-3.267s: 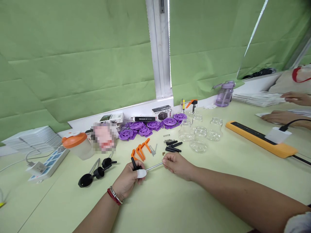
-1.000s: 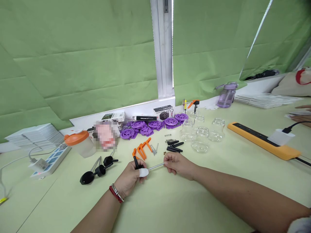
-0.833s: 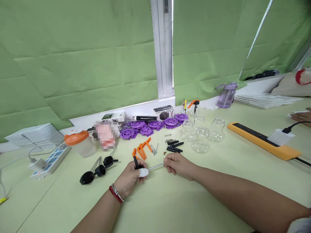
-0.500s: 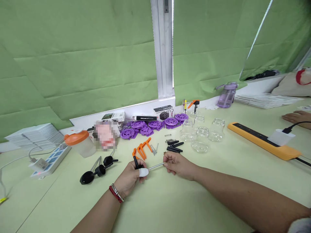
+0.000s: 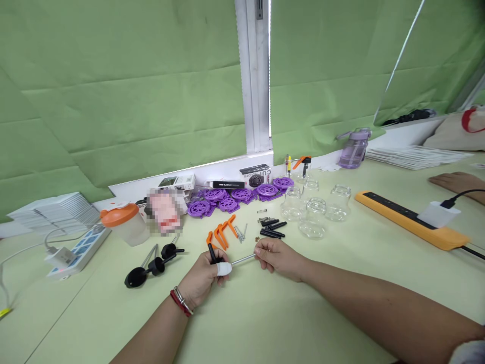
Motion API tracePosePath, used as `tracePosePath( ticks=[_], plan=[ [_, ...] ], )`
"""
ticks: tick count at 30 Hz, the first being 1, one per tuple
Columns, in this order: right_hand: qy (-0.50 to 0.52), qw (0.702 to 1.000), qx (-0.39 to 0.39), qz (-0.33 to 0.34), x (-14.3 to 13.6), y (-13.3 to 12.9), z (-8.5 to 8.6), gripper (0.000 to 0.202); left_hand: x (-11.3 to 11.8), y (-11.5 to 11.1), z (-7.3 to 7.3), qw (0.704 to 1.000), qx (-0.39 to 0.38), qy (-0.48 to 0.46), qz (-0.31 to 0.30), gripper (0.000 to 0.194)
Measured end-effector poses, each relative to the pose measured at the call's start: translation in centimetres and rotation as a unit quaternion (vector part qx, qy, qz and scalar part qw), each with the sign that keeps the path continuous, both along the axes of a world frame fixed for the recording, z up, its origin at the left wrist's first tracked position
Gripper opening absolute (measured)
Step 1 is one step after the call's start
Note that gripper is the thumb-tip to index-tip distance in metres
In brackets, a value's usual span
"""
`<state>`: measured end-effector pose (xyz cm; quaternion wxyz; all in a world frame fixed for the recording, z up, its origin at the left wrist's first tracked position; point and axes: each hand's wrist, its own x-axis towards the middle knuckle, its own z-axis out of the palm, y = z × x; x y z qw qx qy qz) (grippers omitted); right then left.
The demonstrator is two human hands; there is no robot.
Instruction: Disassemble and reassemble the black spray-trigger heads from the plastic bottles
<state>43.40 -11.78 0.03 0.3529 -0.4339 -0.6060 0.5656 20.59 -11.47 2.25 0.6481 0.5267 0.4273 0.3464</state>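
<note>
My left hand (image 5: 212, 269), its thumb wrapped in white, is closed round a black plastic piece (image 5: 212, 253) that sticks up between the fingers. From that grip a thin metal rod (image 5: 243, 260) runs rightward, and my right hand (image 5: 273, 255) pinches its far end. How the rod meets the black piece is hidden by my left fingers. Just beyond my hands lie orange levers (image 5: 220, 236), small metal pins (image 5: 239, 233), black tubes (image 5: 271, 233) and springs (image 5: 261, 212). Left of my left hand rest black caps (image 5: 135, 277) with metal rods and side stems.
Glass jars (image 5: 311, 226) stand at right centre, before a purple bottle (image 5: 351, 149). Purple discs (image 5: 228, 204) and boxes line the wall. An orange power strip (image 5: 401, 217) lies right, near another person's hand (image 5: 450, 181). An orange-lidded cup (image 5: 131, 227) and white power strip (image 5: 85, 255) are left.
The other person's hand at the far right has slid leftward. My right fingers have shifted slightly at the rod's end; my left hand stays put.
</note>
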Motion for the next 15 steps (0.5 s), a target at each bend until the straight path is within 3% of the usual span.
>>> tracePosePath(
  ticks=[7, 15],
  plan=[
    [-0.025, 1.000, 0.008, 0.004, 0.0, 0.1, -0.4, 0.017, 0.0, 0.0, 0.0, 1.000, 0.001, 0.010, 0.001, 0.015],
    [-0.054, 0.998, -0.020, -0.010, -0.3, -0.2, 0.6, 0.008, 0.0, -0.1, 0.1, 1.000, -0.002, 0.010, -0.003, 0.016]
  ],
)
